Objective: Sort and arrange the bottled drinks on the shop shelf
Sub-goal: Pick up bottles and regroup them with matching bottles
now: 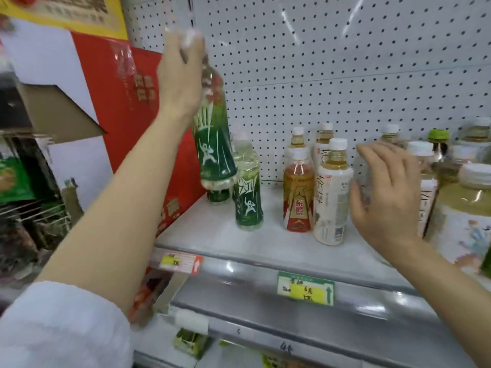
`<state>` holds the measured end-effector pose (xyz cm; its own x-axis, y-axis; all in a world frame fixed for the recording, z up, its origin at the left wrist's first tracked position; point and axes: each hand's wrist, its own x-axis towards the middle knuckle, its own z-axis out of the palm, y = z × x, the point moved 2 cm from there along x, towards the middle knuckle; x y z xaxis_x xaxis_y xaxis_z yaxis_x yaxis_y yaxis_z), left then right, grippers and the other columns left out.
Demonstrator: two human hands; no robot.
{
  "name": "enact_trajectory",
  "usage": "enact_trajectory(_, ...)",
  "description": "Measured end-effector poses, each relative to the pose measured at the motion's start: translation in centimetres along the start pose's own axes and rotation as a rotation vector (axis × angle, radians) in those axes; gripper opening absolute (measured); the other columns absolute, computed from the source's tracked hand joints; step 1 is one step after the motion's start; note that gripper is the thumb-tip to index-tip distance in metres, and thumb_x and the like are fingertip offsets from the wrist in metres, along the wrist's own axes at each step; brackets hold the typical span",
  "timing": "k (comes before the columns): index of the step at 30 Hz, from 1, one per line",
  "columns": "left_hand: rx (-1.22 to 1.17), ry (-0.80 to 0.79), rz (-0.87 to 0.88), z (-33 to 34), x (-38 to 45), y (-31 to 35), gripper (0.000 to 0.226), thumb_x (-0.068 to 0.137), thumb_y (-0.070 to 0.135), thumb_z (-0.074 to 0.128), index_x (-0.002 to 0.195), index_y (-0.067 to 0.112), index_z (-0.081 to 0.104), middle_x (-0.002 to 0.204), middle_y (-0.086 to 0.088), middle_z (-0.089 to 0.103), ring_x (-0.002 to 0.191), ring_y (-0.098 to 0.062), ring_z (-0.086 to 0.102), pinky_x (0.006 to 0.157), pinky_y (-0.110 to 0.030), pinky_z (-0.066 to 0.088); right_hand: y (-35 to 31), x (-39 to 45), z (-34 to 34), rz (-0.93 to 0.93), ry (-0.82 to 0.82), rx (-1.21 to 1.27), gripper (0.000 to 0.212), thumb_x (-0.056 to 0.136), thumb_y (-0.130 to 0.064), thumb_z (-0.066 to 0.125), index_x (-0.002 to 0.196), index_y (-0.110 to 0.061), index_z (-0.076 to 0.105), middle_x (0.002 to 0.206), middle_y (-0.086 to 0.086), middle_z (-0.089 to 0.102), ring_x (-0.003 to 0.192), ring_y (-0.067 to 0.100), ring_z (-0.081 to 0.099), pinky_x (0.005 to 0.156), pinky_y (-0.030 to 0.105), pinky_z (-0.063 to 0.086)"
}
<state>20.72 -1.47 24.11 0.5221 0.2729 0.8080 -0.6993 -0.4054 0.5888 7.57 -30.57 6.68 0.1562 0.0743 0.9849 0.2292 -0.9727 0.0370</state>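
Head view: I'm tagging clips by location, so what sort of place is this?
Most likely a small shop's drinks aisle. A price tag sits on the shelf edge, bottled drinks such as a green-labelled bottle stand in rows, and a white pegboard back panel rises behind them.

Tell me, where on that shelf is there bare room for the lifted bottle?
Bare white shelf lies left and in front of the standing green-labelled bottle, up to the red carton. A narrow gap separates it from the orange-labelled bottle. Rightward, white-labelled bottles crowd together.
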Motion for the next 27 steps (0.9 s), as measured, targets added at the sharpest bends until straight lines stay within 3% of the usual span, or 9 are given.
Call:
enact_trajectory(3, -0.044, -0.122, -0.019, -1.2, -3.3, -2.8, 0.024, 0.099, 0.04, 0.045, 0.109, 0.022, 0.057, 0.094, -0.002, 0.066, 0.083, -0.024, 0.069, 0.072, -0.042, 0.057, -3.2, -0.1, 1.5, 0.008, -0.011, 0.064, 0.039, 0.089, -0.004, 0.058, 0.126, 0.009, 0.058, 0.12, 0.024, 0.061, 0.113, 0.04, 0.053, 0.106, 0.041, 0.037)
enact_trajectory(5, 0.041, -0.132, 0.0, -1.2, -4.5, -5.2, 0.024, 0.1, 0.04, 0.043, 0.111, 0.023, 0.057, 0.103, 0.001, 0.065, 0.092, -0.019, 0.065, 0.082, -0.042, 0.054, -5.9, -0.7, 3.1, 0.041, -0.079, 0.153, 0.04, 0.089, -0.003, 0.057, 0.127, 0.007, 0.058, 0.119, 0.022, 0.061, 0.112, 0.035, 0.053, 0.106, 0.033, 0.036)
enact_trajectory(7, 0.112, -0.13, -0.012, -0.7, -4.8, -7.8, 0.029, 0.102, 0.039, 0.042, 0.117, 0.019, 0.056, 0.111, 0.003, 0.063, 0.096, -0.013, 0.057, 0.085, -0.036, 0.048, -8.6, -1.7, 5.3, 0.128, -0.237, 0.24, 0.044, 0.091, -0.012, 0.054, 0.133, 0.001, 0.055, 0.124, 0.016, 0.059, 0.117, 0.028, 0.052, 0.106, 0.027, 0.035)
enact_trajectory(10, 0.102, -0.193, -0.059, -0.1, -6.1, -11.6, 0.031, 0.104, 0.037, 0.041, 0.125, 0.019, 0.052, 0.117, 0.004, 0.061, 0.099, -0.011, 0.055, 0.08, -0.028, 0.041, -11.5, -3.7, 9.0, 0.35, -0.526, 0.298, 0.057, 0.095, -0.022, 0.058, 0.148, -0.01, 0.038, 0.138, 0.007, 0.05, 0.127, 0.021, 0.046, 0.107, 0.03, 0.037)
enact_trajectory(13, 0.066, -0.224, -0.137, 0.2, -6.7, -14.3, 0.032, 0.104, 0.036, 0.042, 0.129, 0.018, 0.052, 0.117, 0.0, 0.061, 0.096, -0.015, 0.059, 0.08, -0.03, 0.048, -13.0, -4.6, 11.8, 0.547, -0.663, 0.317, 0.075, 0.094, -0.029, 0.064, 0.155, -0.014, 0.023, 0.152, 0.004, 0.038, 0.138, 0.019, 0.038, 0.115, 0.037, 0.034)
enact_trajectory(17, 0.069, -0.269, -0.124, 0.8, -6.6, -15.8, 0.035, 0.105, 0.038, 0.041, 0.133, 0.018, 0.05, 0.122, -0.001, 0.058, 0.1, -0.019, 0.059, 0.083, -0.035, 0.05, -13.7, -4.4, 14.2, 0.749, -0.662, 0.271, 0.083, 0.092, -0.032, 0.067, 0.156, -0.012, 0.018, 0.158, 0.007, 0.031, 0.144, 0.021, 0.032, 0.117, 0.04, 0.031)
enact_trajectory(22, -0.006, -0.32, -0.117, 0.8, -6.3, -16.9, 0.045, 0.102, 0.041, 0.045, 0.141, 0.018, 0.044, 0.132, -0.005, 0.056, 0.114, -0.024, 0.058, 0.095, -0.044, 0.05, -14.2, -3.0, 16.3, 0.877, -0.621, 0.303, 0.086, 0.083, -0.036, 0.076, 0.149, -0.011, 0.028, 0.147, 0.006, 0.047, 0.131, 0.023, 0.049, 0.105, 0.035, 0.041)
enact_trajectory(25, -0.051, -0.396, -0.235, 0.0, -8.7, -17.0, 0.081, 0.093, 0.042, 0.063, 0.157, 0.026, 0.014, 0.157, -0.006, 0.032, 0.14, -0.027, 0.037, 0.116, -0.05, 0.033, -14.3, -2.7, 17.6, 0.924, -0.615, 0.203, 0.082, 0.079, -0.043, 0.078, 0.14, -0.011, 0.035, 0.128, 0.008, 0.06, 0.107, 0.024, 0.064, 0.089, 0.038, 0.056)
enact_trajectory(27, -0.028, -0.435, -0.33, -0.6, -11.0, -17.4, 0.101, 0.087, 0.032, 0.073, 0.157, 0.029, 0.001, 0.163, -0.004, 0.015, 0.148, -0.027, 0.024, 0.119, -0.048, 0.025, -14.4, -2.8, 18.1, 0.914, -0.603, 0.178, 0.072, 0.078, -0.043, 0.079, 0.13, -0.012, 0.041, 0.113, 0.004, 0.065, 0.091, 0.019, 0.066, 0.077, 0.034, 0.058)
